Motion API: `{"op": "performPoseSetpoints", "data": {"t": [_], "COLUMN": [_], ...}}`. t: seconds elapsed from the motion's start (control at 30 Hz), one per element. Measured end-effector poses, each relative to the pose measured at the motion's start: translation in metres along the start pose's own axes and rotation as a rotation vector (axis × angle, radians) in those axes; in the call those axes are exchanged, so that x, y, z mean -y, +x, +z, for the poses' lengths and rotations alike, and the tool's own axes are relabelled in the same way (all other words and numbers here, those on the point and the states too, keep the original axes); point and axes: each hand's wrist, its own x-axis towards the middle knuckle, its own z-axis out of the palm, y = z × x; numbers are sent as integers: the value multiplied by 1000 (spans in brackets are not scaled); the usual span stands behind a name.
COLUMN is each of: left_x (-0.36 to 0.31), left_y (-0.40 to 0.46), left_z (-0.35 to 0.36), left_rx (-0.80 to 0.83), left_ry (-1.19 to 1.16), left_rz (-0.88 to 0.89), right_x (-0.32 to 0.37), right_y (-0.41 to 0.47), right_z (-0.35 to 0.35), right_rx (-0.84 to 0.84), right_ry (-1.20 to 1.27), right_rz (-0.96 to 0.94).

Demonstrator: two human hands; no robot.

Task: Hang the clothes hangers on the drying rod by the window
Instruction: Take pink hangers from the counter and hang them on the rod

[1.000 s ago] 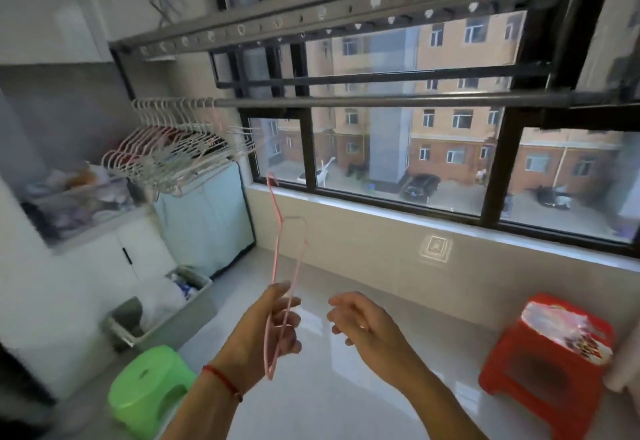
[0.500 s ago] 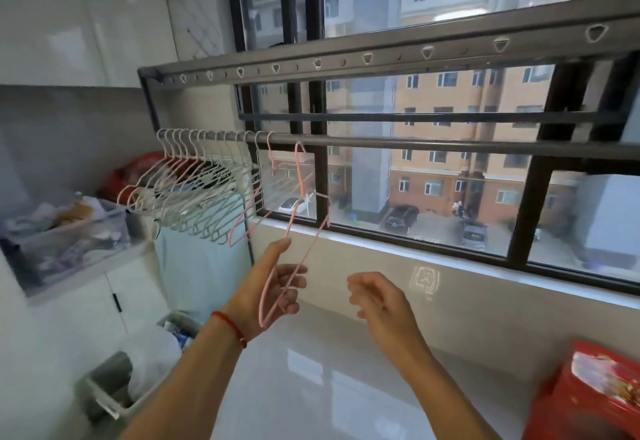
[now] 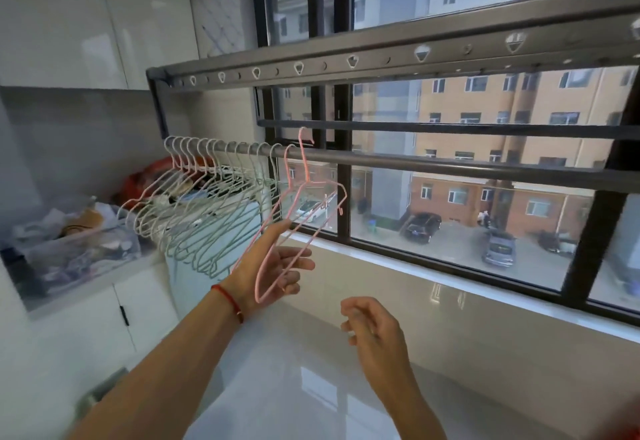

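Our left hand (image 3: 273, 273) holds the pink hanger (image 3: 298, 217), fingers loosely curled around its lower corner; its long axis tilts upward, hook just above the rod (image 3: 450, 165). Our right hand (image 3: 374, 332) hangs empty, loosely curled, farther from the rod.

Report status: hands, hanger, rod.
Left hand holds pink hanger, hook raised above drying rod, not seated. Right hand empty, loosely curled. Hung hangers crowd rod's left end.

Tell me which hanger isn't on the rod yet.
The pink hanger in the left hand: its hook sits just above the rod, right of the hung row, whose hooks all loop over it.
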Motion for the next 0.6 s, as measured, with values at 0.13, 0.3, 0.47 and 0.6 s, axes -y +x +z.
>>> {"op": "performPoseSetpoints", "data": {"t": [0.13, 0.3, 0.47, 0.6], "left_x": [-2, 2, 5, 2], "left_y": [23, 38, 44, 49], "left_z": [-18, -39, -53, -63], "left_rx": [5, 21, 60, 113], "left_ry": [22, 45, 39, 51], "left_rz": [-43, -99, -109, -101], "right_x": [-5, -12, -22, -27], "right_y": [15, 29, 32, 29], "right_z": [13, 27, 46, 61], "right_rx": [-18, -43, -65, -69], "right_ry": [-17, -57, -88, -110], "right_rz": [26, 36, 77, 95]}}
